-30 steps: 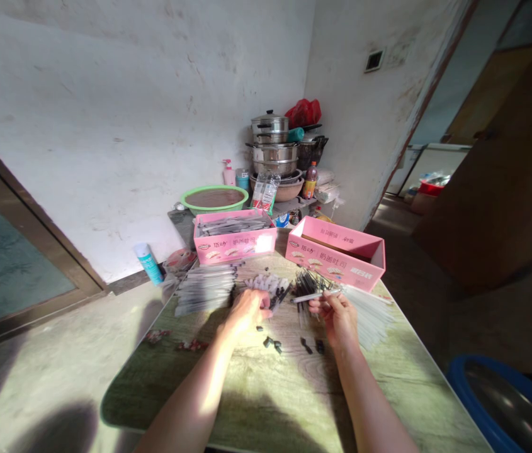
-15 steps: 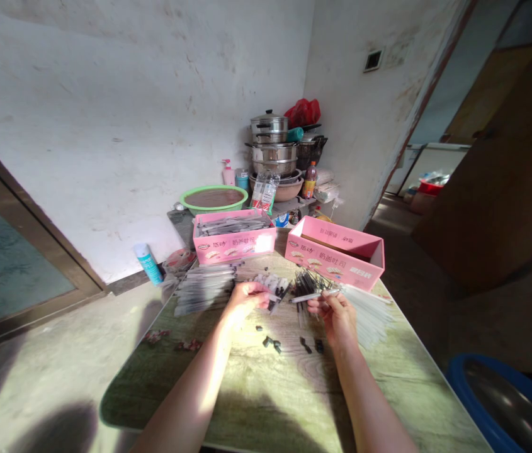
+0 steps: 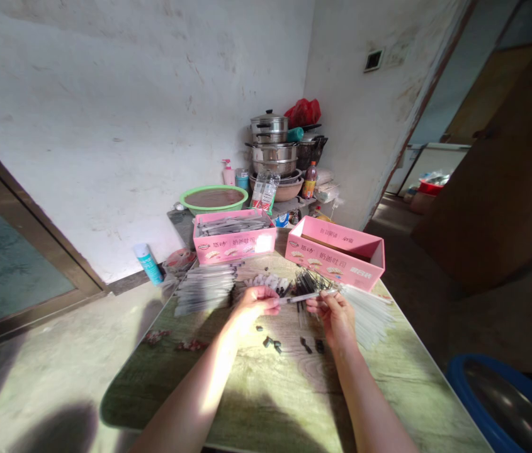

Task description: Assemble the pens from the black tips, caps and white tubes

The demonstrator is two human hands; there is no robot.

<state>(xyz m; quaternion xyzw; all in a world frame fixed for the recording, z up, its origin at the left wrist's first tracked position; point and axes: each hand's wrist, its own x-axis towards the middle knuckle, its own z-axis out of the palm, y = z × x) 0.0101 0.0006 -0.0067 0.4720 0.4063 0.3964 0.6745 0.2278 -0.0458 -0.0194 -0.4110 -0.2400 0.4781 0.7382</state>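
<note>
My right hand (image 3: 339, 318) pinches a slim pen (image 3: 306, 297) with a clear barrel, held level and pointing left. The fingers of my left hand (image 3: 259, 302) are closed on a small translucent piece that looks like a pen cap (image 3: 282, 301), which meets the left end of the pen. Behind my hands lie a pile of white and black small pieces (image 3: 270, 282) and a bunch of thin black refills (image 3: 310, 281). Clear barrels (image 3: 367, 314) fan out right of my right hand. To the left, many pens (image 3: 204, 289) lie in a row.
A pink box (image 3: 235, 245) full of pens stands at the back left; another pink box (image 3: 336, 255) stands at the back right. Small black parts (image 3: 272, 343) lie on the table (image 3: 270, 396) nearer me. Behind are a green basin (image 3: 213, 198) and stacked steel pots (image 3: 274, 154).
My left hand has moved right, bringing the cap-like piece against the left end of the pen. My right hand has barely shifted.
</note>
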